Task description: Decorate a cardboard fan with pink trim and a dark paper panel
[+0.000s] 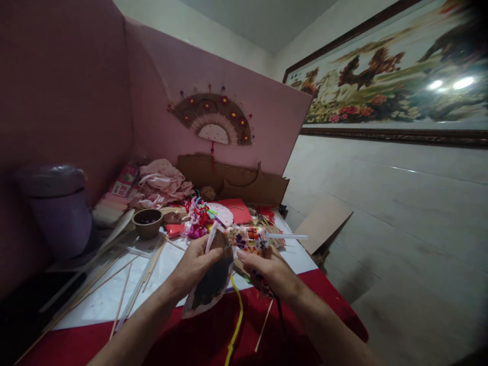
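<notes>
My left hand [200,260] grips a half-round piece [213,279], dark on the face toward me, with pale fabric folded over its edge. In my right hand [271,269] is a flower-patterned hot glue gun [247,238], its pale glue stick [287,236] jutting out to the right. The gun's front end meets the upper edge of the half-round piece; whether they touch cannot be made out. Below the hands a yellow strip [239,310] hangs over the red cloth, and a black cord runs down from the gun.
Thin wooden sticks [124,292] lie across the white sheet at left. A brown cup [148,223], bright pompoms and pipe cleaners [198,213], red paper [237,209] and torn cardboard [244,183] stand beyond. A decorated fan [221,114] hangs on the pink panel; a purple bin [57,213] is left.
</notes>
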The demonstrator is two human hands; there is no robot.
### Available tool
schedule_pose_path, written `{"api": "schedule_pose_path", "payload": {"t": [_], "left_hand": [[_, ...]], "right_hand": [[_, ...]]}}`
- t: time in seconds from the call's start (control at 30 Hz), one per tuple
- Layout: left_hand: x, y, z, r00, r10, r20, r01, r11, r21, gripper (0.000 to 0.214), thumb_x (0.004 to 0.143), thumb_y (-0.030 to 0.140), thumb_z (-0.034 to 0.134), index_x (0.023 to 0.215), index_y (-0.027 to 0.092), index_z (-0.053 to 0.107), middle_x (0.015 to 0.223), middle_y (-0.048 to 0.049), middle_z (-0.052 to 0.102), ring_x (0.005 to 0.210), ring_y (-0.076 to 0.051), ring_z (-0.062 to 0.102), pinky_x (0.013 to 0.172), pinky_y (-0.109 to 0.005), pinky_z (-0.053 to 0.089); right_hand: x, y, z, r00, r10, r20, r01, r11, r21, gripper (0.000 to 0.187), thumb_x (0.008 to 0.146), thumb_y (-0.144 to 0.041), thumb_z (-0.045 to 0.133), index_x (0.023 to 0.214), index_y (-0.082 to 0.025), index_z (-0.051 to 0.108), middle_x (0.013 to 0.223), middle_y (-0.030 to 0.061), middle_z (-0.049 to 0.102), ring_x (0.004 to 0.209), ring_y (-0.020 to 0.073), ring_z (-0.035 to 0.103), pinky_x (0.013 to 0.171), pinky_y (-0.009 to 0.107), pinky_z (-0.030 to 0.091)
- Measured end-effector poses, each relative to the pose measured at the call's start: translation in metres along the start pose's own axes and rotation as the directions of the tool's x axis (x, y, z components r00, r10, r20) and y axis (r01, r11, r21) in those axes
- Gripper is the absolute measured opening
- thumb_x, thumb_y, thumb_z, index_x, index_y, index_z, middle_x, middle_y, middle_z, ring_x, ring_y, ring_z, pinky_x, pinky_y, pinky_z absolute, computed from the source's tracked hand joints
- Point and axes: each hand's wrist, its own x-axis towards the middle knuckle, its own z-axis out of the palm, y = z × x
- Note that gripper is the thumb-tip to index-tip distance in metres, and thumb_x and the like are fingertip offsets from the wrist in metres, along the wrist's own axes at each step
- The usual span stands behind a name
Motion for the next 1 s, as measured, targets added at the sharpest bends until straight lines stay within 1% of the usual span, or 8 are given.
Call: {"api": "schedule_pose_path", "payload": {"t": [0.13,0.33,0.53,0.67,0.73,0.83,0.9,1.0], "left_hand": [[0.0002,0.0006,-0.0012,1.0,-0.017,-0.012,0.017,1.0,-0.01,0.013,0.075,0.024,0.054,0.083,0.014,0.059,0.07,-0.0011,0.062,0.06,-0.014,0.055,0.055,-0.025,0.039],[0.0,0.0005,-0.0018,0.998,-0.036,-0.045,0.036,0.999,-0.005,0.012,0.074,0.024,0.054,0.08,0.015,0.058,0.065,0.0009,0.059,0.054,-0.012,0.051,0.051,-0.023,0.036],[-0.0007,0.0027,-0.0011,0.997,-0.031,-0.073,0.029,0.999,-0.016,0.01,0.072,0.024,0.055,0.076,0.016,0.057,0.062,0.0017,0.057,0.052,-0.011,0.049,0.049,-0.022,0.035],[-0.0004,0.0055,-0.0003,0.995,-0.02,-0.098,0.019,1.0,-0.016,0.007,0.07,0.024,0.057,0.071,0.016,0.057,0.06,0.0025,0.056,0.051,-0.011,0.048,0.048,-0.021,0.033],[-0.0004,0.0065,0.0,0.995,-0.029,-0.093,0.028,0.999,-0.017,0.008,0.07,0.024,0.057,0.072,0.016,0.058,0.06,0.002,0.057,0.051,-0.011,0.048,0.048,-0.022,0.034],[-0.0008,0.0062,0.0004,0.997,-0.041,-0.064,0.039,0.999,-0.028,0.012,0.07,0.025,0.057,0.077,0.015,0.06,0.064,0.0007,0.06,0.054,-0.013,0.052,0.051,-0.023,0.037],[-0.0012,0.005,0.0007,0.999,-0.035,-0.035,0.034,0.999,-0.03,0.013,0.071,0.025,0.057,0.079,0.015,0.06,0.066,0.0003,0.061,0.057,-0.013,0.053,0.053,-0.024,0.038],[-0.0015,0.0034,0.0014,1.0,-0.019,0.0,0.019,0.999,-0.033,0.014,0.072,0.026,0.058,0.081,0.015,0.06,0.068,-0.0003,0.062,0.059,-0.014,0.055,0.055,-0.024,0.039]], "right_hand": [[-0.0011,0.0033,-0.0019,0.999,0.033,-0.003,-0.033,0.999,0.006,0.038,0.081,-0.046,0.053,0.056,-0.019,0.041,0.045,-0.0074,0.033,0.036,0.0059,0.03,0.034,0.02,0.021],[-0.0048,0.0052,-0.0027,0.998,0.059,-0.011,-0.06,0.997,-0.04,0.04,0.082,-0.048,0.051,0.054,-0.019,0.043,0.04,-0.0066,0.036,0.031,0.0067,0.03,0.03,0.021,0.021],[-0.0058,0.0047,-0.0023,1.0,0.006,-0.018,-0.006,0.999,-0.033,0.04,0.081,-0.047,0.054,0.055,-0.018,0.044,0.042,-0.0062,0.036,0.033,0.0058,0.03,0.032,0.021,0.021],[-0.0052,0.0035,-0.0018,1.0,-0.011,-0.021,0.009,0.999,-0.052,0.036,0.081,-0.045,0.055,0.059,-0.018,0.047,0.044,-0.006,0.038,0.035,0.0063,0.032,0.033,0.021,0.023],[-0.0048,0.0031,-0.0014,1.0,-0.008,-0.028,0.006,0.999,-0.05,0.036,0.081,-0.045,0.054,0.058,-0.019,0.046,0.044,-0.0063,0.038,0.034,0.0063,0.032,0.032,0.021,0.022],[-0.0045,0.0017,-0.0006,1.0,0.019,-0.006,-0.019,0.998,-0.054,0.038,0.082,-0.046,0.052,0.056,-0.019,0.044,0.041,-0.0063,0.037,0.032,0.0063,0.031,0.032,0.021,0.021],[-0.0044,0.0,-0.0001,1.0,0.02,0.005,-0.019,0.998,-0.053,0.039,0.082,-0.046,0.052,0.055,-0.019,0.044,0.041,-0.0064,0.036,0.033,0.0061,0.031,0.032,0.02,0.021],[-0.004,-0.0023,0.0008,1.0,0.015,-0.008,-0.016,0.998,-0.053,0.039,0.082,-0.046,0.052,0.055,-0.019,0.044,0.042,-0.0063,0.036,0.034,0.0061,0.031,0.032,0.02,0.022]]}}
